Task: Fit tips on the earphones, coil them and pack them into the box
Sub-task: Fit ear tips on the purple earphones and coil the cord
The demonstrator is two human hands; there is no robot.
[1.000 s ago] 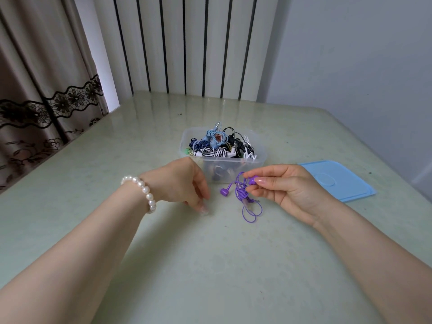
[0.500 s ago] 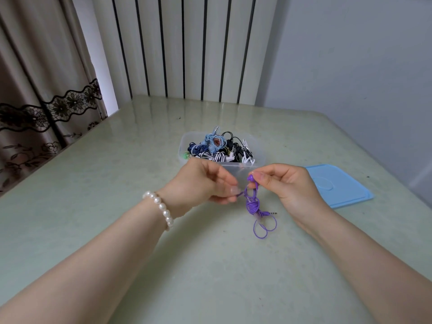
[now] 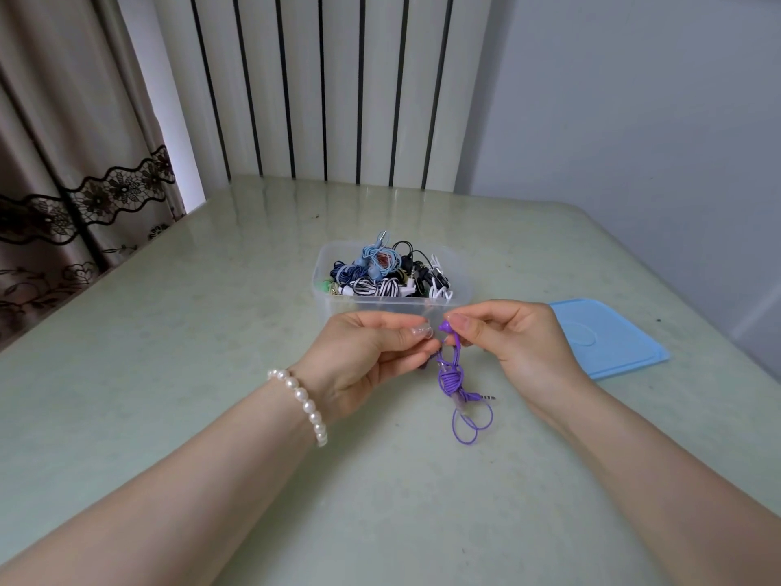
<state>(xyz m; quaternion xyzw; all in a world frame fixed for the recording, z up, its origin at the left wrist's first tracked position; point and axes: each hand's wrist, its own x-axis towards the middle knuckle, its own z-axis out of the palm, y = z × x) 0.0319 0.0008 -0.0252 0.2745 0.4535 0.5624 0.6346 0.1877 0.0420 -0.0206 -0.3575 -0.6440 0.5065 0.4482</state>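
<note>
My right hand (image 3: pixel 520 344) pinches one bud of the purple earphones (image 3: pixel 450 380) between thumb and forefinger. Their coiled cable hangs down over the table, with the jack plug sticking out to the right and loops at the bottom. My left hand (image 3: pixel 367 361) pinches a small clear ear tip (image 3: pixel 420 330) at its fingertips, right beside that bud. Behind both hands stands the clear plastic box (image 3: pixel 460 296), filled with several coiled earphones in blue, black, white and striped colours.
A light blue lid (image 3: pixel 608 336) lies flat on the table to the right of the box. The pale green table (image 3: pixel 211 332) runs to a curtain on the left and a striped wall behind.
My left hand left the table and rose to meet the right. The right hand lifted the purple earphones, so the coil now hangs. The clear tip is now beside the bud.
</note>
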